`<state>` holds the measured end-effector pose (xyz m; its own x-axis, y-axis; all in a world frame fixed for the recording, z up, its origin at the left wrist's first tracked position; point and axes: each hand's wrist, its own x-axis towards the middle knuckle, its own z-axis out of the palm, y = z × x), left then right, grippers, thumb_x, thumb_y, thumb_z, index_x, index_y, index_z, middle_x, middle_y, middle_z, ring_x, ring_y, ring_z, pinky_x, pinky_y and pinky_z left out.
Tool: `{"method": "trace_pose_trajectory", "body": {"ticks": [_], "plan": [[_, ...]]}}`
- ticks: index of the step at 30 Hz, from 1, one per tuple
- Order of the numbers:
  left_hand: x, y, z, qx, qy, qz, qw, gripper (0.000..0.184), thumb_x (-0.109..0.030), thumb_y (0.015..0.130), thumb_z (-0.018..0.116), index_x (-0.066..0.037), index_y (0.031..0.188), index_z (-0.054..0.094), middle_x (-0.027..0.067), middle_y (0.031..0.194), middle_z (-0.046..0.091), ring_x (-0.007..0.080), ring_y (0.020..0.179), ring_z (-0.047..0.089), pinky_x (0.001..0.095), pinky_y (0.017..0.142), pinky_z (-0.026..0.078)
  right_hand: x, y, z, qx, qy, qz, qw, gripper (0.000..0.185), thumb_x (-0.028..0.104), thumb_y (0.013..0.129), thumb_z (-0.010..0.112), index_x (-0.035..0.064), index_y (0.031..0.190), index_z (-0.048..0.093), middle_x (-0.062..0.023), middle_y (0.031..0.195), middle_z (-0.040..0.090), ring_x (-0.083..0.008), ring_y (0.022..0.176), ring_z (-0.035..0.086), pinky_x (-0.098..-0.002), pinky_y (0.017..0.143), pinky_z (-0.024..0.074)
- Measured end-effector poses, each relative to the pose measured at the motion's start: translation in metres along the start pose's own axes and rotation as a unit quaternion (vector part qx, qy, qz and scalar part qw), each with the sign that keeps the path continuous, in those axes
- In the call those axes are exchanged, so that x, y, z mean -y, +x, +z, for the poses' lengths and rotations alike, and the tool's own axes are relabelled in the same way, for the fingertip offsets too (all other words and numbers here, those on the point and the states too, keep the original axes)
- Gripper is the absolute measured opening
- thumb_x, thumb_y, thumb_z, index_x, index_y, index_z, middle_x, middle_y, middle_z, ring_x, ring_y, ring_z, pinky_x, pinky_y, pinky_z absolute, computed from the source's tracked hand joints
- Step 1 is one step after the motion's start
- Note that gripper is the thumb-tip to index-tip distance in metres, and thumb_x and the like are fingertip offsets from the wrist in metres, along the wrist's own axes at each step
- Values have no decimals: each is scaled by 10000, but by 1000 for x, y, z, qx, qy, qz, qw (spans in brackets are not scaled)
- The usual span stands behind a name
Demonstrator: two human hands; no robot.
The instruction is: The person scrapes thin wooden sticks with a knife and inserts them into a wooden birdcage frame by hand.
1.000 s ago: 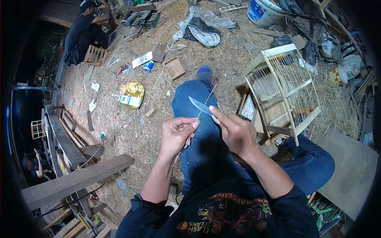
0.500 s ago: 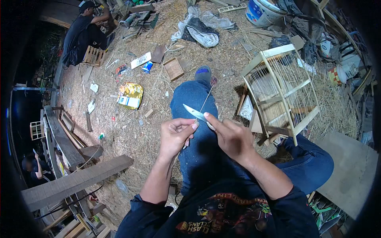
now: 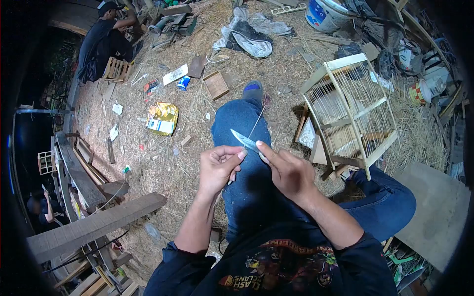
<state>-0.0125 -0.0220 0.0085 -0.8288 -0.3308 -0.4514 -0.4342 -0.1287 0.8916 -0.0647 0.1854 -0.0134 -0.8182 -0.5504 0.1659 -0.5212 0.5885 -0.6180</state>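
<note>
My left hand (image 3: 220,167) pinches a thin stick (image 3: 256,121) near its lower end, above my knee. From there the stick slants away, up and to the right. My right hand (image 3: 290,170) is closed around a knife, its forefinger stretched along the back of the blade. The knife blade (image 3: 244,140) points up and left and lies across the stick just beyond my left fingertips. Most of the knife's handle is hidden in my right palm.
A wooden birdcage (image 3: 353,116) with thin bars stands to my right. Straw and shavings cover the ground, with a gold packet (image 3: 163,118) and a small wooden box (image 3: 216,85). A thick beam (image 3: 98,224) juts in at left. A person (image 3: 106,42) sits far left.
The knife blade has shifted slightly to the right and turned a little steeper against the stick. My left hand has barely moved.
</note>
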Motion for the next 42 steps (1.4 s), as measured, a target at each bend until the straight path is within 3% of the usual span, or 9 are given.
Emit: {"method": "trace_pose_trajectory", "body": {"ticks": [7, 10, 29, 32, 34, 37, 42], "plan": [[-1, 1, -2, 11, -1, -7, 1000, 171, -66, 924, 792, 58, 1037, 756, 43, 677, 680, 43, 467, 549, 195, 407, 403, -8, 6, 2, -47, 33, -8, 998, 497, 169, 952, 676, 320, 1424, 639, -69, 744, 622, -312, 606, 686, -454, 504, 529], [-2, 1, -1, 8, -3, -10, 1000, 182, -77, 923, 797, 58, 1036, 753, 46, 678, 681, 46, 464, 550, 195, 407, 407, -2, 2, 3, -45, 18, -13, 999, 516, 113, 927, 709, 283, 1412, 665, -80, 685, 568, -285, 575, 633, -422, 510, 507], [4, 5, -12, 42, -43, -19, 998, 203, -111, 937, 792, 51, 1050, 748, 55, 677, 690, 55, 467, 562, 195, 414, 419, 7, -4, 7, -12, 12, -1, 1000, 509, 130, 941, 691, 296, 1420, 656, -70, 678, 561, -273, 556, 614, -414, 493, 497], [7, 6, -13, 42, -44, -26, 998, 198, -109, 940, 788, 50, 1051, 747, 54, 673, 690, 55, 465, 562, 195, 415, 421, 8, -5, 7, -5, 18, 7, 1000, 474, 177, 970, 662, 334, 1416, 640, -55, 729, 596, -299, 578, 671, -443, 489, 531], [10, 7, -14, 46, -53, -16, 997, 207, -104, 941, 786, 50, 1072, 746, 54, 674, 691, 56, 461, 560, 195, 414, 420, 6, -3, 4, -3, 39, -5, 999, 479, 132, 949, 687, 267, 1407, 669, -86, 701, 596, -283, 576, 626, -424, 517, 513], [3, 6, -12, 46, -49, -26, 997, 202, -97, 938, 785, 48, 1075, 752, 58, 674, 692, 56, 456, 555, 197, 413, 418, -11, 8, 10, -64, 84, 3, 994, 424, 179, 974, 658, 307, 1378, 680, -76, 815, 695, -314, 636, 690, -442, 539, 548], [2, 6, -11, 40, -35, -25, 998, 185, -88, 934, 785, 47, 1059, 762, 62, 673, 690, 57, 450, 549, 200, 410, 415, -23, 18, 10, -77, 71, 21, 994, 437, 177, 968, 665, 293, 1389, 679, -84, 833, 707, -314, 673, 696, -434, 562, 548]]}}
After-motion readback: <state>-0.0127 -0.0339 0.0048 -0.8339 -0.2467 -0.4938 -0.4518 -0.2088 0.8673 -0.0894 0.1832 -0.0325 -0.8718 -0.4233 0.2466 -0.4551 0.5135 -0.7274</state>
